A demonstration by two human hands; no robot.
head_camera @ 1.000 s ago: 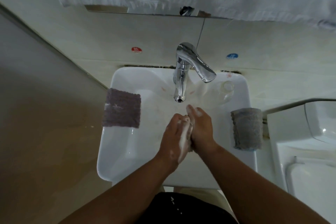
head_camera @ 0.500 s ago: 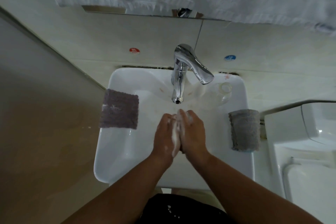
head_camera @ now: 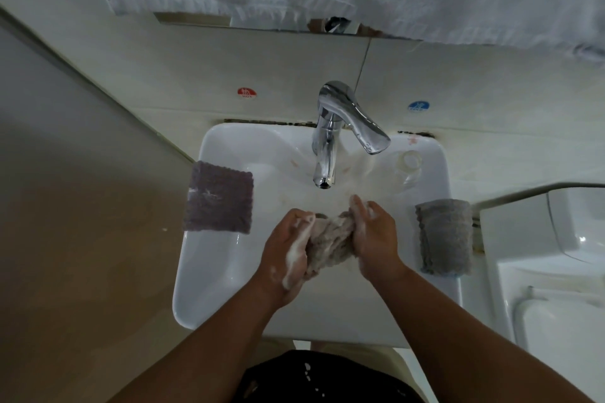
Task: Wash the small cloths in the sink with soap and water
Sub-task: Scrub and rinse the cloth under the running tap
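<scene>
While the soapy left hand point(head_camera: 289, 247) and right hand point(head_camera: 373, 232) each clutch one end of the bunched beige cloth point(head_camera: 329, 244) above the sink point(head_camera: 212, 271) basin, lathering looks under way, and rinsing beneath the faucet point(head_camera: 324, 154) probably comes next.

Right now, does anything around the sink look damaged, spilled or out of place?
The dark seal between sink and wall looks cracked and patchy, pinkish stains sit by the tap, and the purple cloth lies across the left rim, overhanging it. Foam flecks dot the dark clothing.
</scene>
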